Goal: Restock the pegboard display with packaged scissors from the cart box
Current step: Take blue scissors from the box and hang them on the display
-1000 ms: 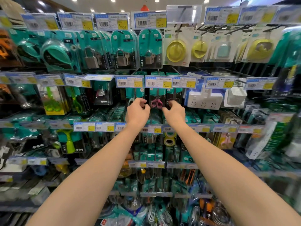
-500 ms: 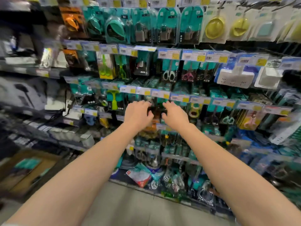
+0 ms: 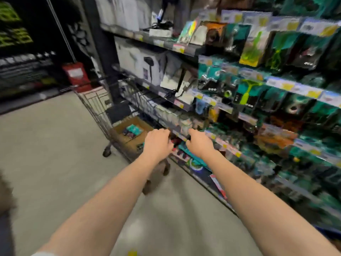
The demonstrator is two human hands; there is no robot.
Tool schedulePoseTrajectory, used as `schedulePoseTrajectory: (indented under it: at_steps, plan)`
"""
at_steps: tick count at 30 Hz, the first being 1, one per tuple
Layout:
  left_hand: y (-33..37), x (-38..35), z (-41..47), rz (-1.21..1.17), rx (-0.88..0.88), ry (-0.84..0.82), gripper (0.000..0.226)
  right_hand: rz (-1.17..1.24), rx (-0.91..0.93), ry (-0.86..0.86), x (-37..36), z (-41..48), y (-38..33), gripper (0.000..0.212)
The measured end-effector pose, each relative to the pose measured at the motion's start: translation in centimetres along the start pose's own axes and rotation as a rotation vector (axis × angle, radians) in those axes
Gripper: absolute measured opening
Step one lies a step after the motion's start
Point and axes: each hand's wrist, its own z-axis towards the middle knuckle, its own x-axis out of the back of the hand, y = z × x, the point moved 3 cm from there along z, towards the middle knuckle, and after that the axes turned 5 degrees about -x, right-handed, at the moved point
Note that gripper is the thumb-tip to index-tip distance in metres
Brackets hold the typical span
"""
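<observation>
Presently, both arms are stretched forward, the left hand and right hand side by side with a narrow gap between them. Their fingers bend away from view and are blurred, so whether either hand holds anything cannot be told. Just beyond the left hand, a cardboard box sits in a wire cart and holds teal packets, too blurred to identify. The pegboard display hangs to the right of the right hand.
</observation>
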Motion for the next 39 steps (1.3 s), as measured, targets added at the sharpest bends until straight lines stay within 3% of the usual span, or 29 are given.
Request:
schedulePoseTrajectory:
  at_steps: [6,14,20,28,39]
  plan:
    - [-21.9,-4.4,-3.1,0.043,0.228,-0.091,0.033,0.024,0.094,-0.129,-11.4,7.3,-17.1,0.057]
    - [-41.5,-6.9,-3.4,0.007,0.351,-0.172,0.034,0.007,0.075,-0.262,-20.3,16.5,-31.7,0.048]
    - [-49.6,-10.0,2.8,-0.024,0.327,-0.201,0.035,-0.006,-0.004,-0.275,-24.4,25.9,-36.7,0.047]
    - [-60.1,-15.7,17.4,0.003,0.168,-0.322,0.038,0.003,-0.145,-0.322,-28.9,42.1,-39.6,0.042]
    - [-66.3,-21.6,33.5,-0.014,-0.066,-0.436,0.036,0.078,-0.422,-0.397,-32.2,55.0,-40.5,0.047]
